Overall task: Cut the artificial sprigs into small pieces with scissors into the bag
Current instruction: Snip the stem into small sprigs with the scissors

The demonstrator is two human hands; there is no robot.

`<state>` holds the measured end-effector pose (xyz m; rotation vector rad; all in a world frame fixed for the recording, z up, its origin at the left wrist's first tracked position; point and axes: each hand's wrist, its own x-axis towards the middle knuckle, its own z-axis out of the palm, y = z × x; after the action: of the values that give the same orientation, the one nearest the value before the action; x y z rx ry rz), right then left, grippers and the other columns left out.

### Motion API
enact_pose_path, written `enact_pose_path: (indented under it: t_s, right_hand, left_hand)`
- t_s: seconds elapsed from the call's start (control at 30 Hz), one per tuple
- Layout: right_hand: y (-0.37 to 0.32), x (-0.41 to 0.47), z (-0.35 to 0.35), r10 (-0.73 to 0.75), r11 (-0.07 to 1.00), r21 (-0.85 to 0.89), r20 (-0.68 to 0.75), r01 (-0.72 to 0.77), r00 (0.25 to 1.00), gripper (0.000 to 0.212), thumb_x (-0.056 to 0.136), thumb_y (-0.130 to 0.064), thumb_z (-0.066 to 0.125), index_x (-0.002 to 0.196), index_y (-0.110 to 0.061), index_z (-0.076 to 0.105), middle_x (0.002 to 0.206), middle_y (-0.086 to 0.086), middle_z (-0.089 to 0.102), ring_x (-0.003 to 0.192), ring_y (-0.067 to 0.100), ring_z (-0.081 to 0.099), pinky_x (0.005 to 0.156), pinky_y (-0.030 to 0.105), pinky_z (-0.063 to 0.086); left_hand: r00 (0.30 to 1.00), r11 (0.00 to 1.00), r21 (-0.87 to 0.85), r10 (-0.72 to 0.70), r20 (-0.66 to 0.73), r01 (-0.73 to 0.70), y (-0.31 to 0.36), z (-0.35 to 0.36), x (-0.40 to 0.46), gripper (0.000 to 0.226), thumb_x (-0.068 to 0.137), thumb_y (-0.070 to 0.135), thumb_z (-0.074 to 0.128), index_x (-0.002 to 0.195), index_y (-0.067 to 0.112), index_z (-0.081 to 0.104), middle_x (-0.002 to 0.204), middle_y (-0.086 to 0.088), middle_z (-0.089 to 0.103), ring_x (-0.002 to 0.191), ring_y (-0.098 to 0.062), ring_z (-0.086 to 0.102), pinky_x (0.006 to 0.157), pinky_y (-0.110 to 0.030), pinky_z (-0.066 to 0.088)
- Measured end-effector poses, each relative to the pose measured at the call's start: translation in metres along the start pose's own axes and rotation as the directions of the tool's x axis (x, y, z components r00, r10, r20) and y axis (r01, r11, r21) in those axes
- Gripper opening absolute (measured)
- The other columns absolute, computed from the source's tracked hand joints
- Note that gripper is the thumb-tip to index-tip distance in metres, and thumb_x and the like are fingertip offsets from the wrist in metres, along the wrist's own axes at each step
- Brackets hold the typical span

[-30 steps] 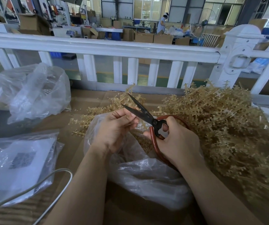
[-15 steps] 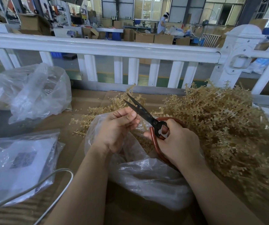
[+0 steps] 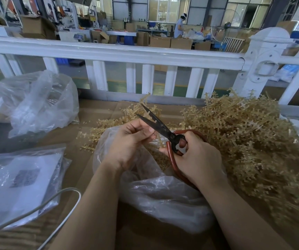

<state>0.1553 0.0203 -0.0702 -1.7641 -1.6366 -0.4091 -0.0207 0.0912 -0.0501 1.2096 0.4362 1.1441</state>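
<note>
Clear plastic bag [image 3: 163, 195] lies open on the cardboard-covered tabletop [image 3: 98, 112], taken here as the landmark. Over its mouth, left hand [image 3: 127, 143] pinches a tan sprig [image 3: 156, 139] between curled fingers [image 3: 145, 131] and thumb. Right hand [image 3: 197, 159] is wrapped around the red handles of the scissors [image 3: 165, 132]; dark blades part slightly, tips pointing away from the bag toward the white railing [image 3: 112, 53]. Cut bits sit inside the bag. Large heap of uncut sprigs [image 3: 244, 138] spreads right of the bag and behind it. Left of the bag: crumpled plastic bags [image 3: 37, 103], a bagged paper sheet [image 3: 19, 181], a white cable [image 3: 69, 201].
</note>
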Motion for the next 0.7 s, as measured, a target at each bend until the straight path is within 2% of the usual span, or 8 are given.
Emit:
enact_pose_path:
  t_s: [0.33, 0.7]
  right_hand:
    - [0.0009, -0.0003, -0.0012, -0.015, 0.997, 0.079, 0.059, 0.010, 0.998, 0.063, 0.075, -0.098, 0.024, 0.076, -0.036, 0.034, 0.064, -0.023, 0.051, 0.048, -0.003, 0.042, 0.044, 0.010, 0.027]
    - [0.0006, -0.0009, 0.0011, -0.025, 0.994, 0.109, 0.049, 0.020, 0.998, 0.064, 0.076, -0.098, 0.026, 0.077, -0.035, 0.040, 0.063, -0.021, 0.055, 0.050, -0.003, 0.048, 0.045, 0.010, 0.035]
  left_hand:
    - [0.999, 1.000, -0.023, 0.020, 0.038, -0.020, 0.0004, -0.0019, -0.0001, 0.003, 0.081, 0.003, 0.060, 0.083, 0.001, 0.059, 0.071, -0.002, 0.063, 0.069, -0.012, 0.058, 0.073, -0.021, 0.052]
    - [0.999, 1.000, 0.007, 0.018, 0.043, -0.019, 0.0025, -0.0037, -0.0016, 0.006, 0.081, 0.004, 0.061, 0.083, -0.001, 0.059, 0.074, -0.004, 0.063, 0.072, -0.012, 0.058, 0.076, -0.023, 0.050]
